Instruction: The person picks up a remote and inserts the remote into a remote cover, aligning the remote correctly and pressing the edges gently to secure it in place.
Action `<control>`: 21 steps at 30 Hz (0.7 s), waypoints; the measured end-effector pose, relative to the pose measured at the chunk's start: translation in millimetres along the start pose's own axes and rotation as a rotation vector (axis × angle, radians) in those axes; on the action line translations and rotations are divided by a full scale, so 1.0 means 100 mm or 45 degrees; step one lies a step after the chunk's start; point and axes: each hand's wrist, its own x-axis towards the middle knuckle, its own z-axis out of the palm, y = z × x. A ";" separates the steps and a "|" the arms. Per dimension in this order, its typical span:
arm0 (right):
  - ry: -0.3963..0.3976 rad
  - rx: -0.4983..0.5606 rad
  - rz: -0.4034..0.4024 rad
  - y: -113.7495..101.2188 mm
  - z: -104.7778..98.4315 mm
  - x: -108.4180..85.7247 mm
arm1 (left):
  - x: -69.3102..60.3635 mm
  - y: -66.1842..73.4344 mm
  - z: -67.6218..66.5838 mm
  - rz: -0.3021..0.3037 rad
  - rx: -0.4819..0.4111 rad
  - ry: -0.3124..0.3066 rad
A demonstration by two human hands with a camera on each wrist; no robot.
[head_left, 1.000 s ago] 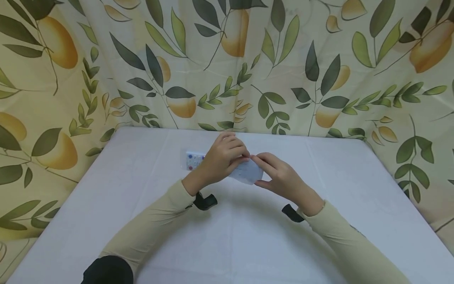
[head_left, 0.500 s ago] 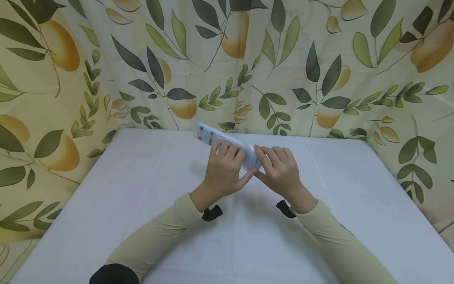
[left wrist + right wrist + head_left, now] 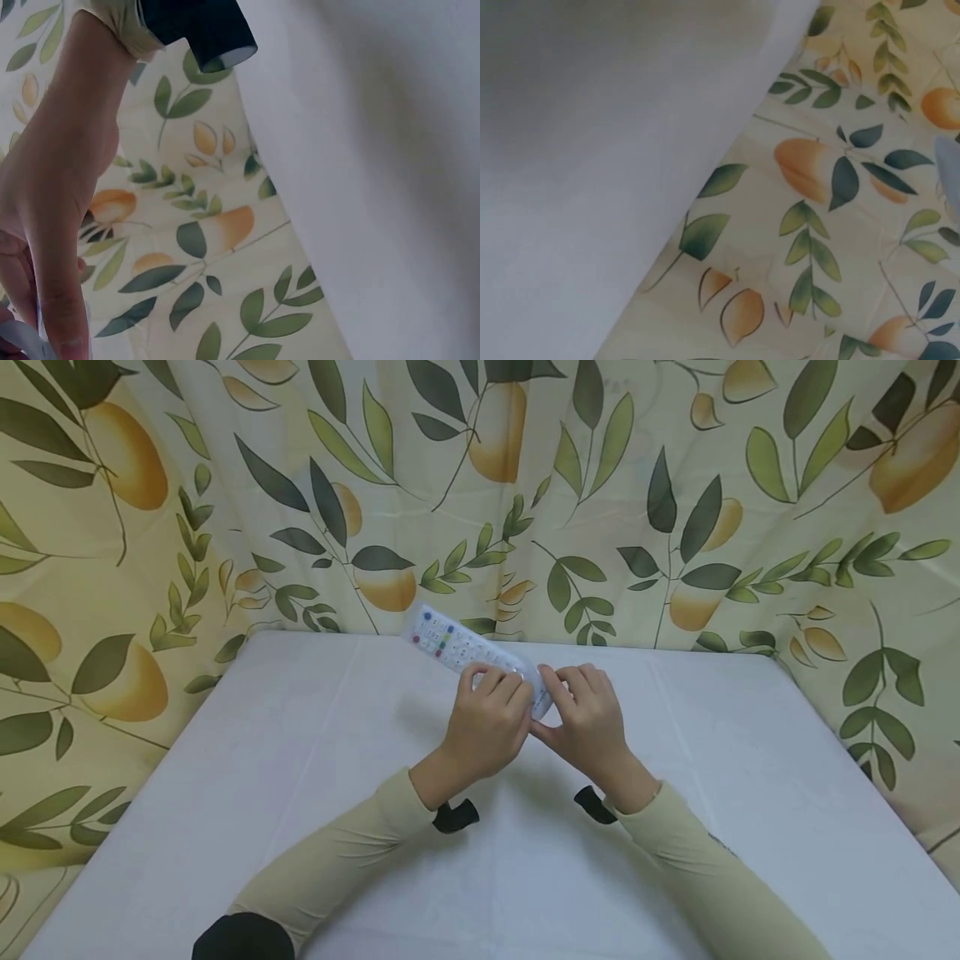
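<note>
A white remote control (image 3: 468, 647) with small coloured buttons is held up above the table, tilted with its far end towards the upper left. A clear film seems to surround it at the far end. My left hand (image 3: 487, 718) grips its lower part, fingers curled over the button face. At the near end, my right hand (image 3: 588, 714) pinches the rounded tip between thumb and fingers. In the left wrist view the left hand (image 3: 52, 195) shows with its thumb along a pale edge at the bottom. The right wrist view does not show the right hand.
A white cloth covers the table (image 3: 487, 877). Behind it hangs a curtain (image 3: 465, 485) printed with fruit and leaves, close to the table's back edge. Black wrist mounts (image 3: 455, 817) sit below both wrists.
The remote control has been lifted and turned, its far end swinging up and away. My left hand has shifted from over its near end to gripping its lower part from below.
</note>
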 end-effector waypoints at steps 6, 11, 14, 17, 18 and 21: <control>-0.072 0.139 0.139 -0.06 -0.03 0.05 | 0.01 0.02 -0.02 0.053 -0.046 -0.056; -0.075 0.189 0.164 -0.09 -0.02 0.05 | -0.01 0.04 -0.01 0.099 -0.116 -0.064; -0.064 0.206 0.171 -0.09 -0.01 0.04 | -0.03 0.05 0.00 0.114 -0.130 -0.056; -0.062 0.209 0.181 -0.09 0.01 0.02 | -0.05 0.06 0.01 0.117 -0.129 -0.058; -0.068 0.205 0.184 -0.09 0.01 0.02 | -0.06 0.06 0.01 0.115 -0.129 -0.060; -0.091 0.197 0.203 -0.07 0.01 0.01 | -0.06 0.06 0.02 0.095 -0.140 -0.079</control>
